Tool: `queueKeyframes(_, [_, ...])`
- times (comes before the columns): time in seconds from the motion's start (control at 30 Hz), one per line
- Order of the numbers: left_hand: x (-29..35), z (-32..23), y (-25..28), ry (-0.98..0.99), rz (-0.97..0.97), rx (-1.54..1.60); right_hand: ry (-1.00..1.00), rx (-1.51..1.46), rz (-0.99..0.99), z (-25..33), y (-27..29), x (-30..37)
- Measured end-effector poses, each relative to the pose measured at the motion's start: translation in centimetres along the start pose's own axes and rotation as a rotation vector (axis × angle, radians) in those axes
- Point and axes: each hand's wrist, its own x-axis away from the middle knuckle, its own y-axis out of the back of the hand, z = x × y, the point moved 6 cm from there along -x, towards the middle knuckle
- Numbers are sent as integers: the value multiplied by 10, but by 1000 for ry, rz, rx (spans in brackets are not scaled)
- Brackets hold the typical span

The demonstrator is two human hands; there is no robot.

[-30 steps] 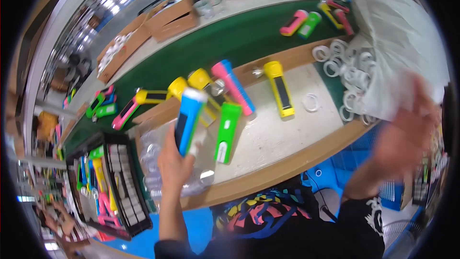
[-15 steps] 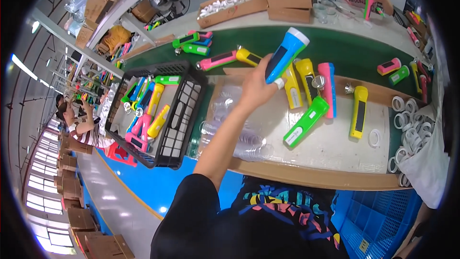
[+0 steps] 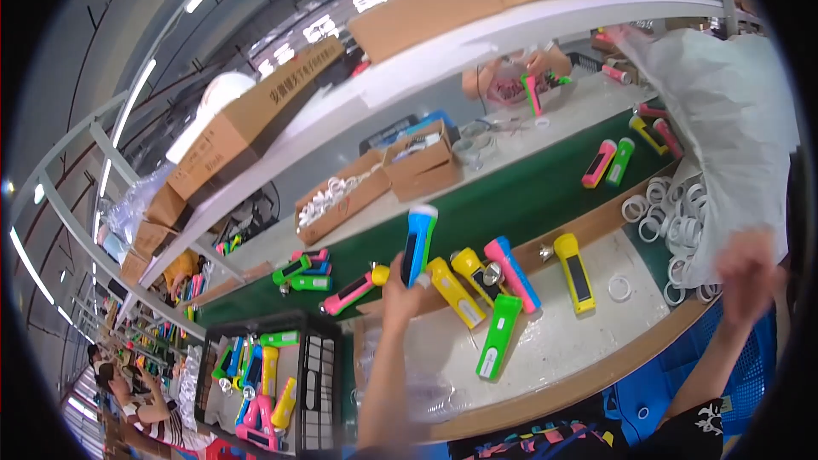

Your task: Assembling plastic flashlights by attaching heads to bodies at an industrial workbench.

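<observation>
A blue flashlight with a white head and a dark panel stands upright in my left hand, whose fingers are wrapped round its lower part. To its right, on the cardboard tray, lie yellow flashlights, one of them nearest, a pink and blue flashlight, a green flashlight and a separate yellow flashlight. My right hand is raised at the far right in front of a white plastic bag. Motion smears its fingers.
A black crate with several flashlights stands at the left. White rings are heaped beside the bag. Behind the green belt are open cardboard boxes and a person holding a flashlight. A white shelf crosses above.
The view has tilted up and turned right, bringing the shelf into sight. My right hand has come into view by the bag. The blue flashlight stays in my left hand, now more upright.
</observation>
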Motion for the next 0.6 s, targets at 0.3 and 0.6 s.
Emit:
queueKeyframes(0.3, [-89, 102, 24, 113, 49, -603, -768, 1680, 327, -191, 93, 74])
queueKeyframes(0.6, [-43, 113, 43, 99, -28, -607, -494, 1080, 93, -205, -46, -10])
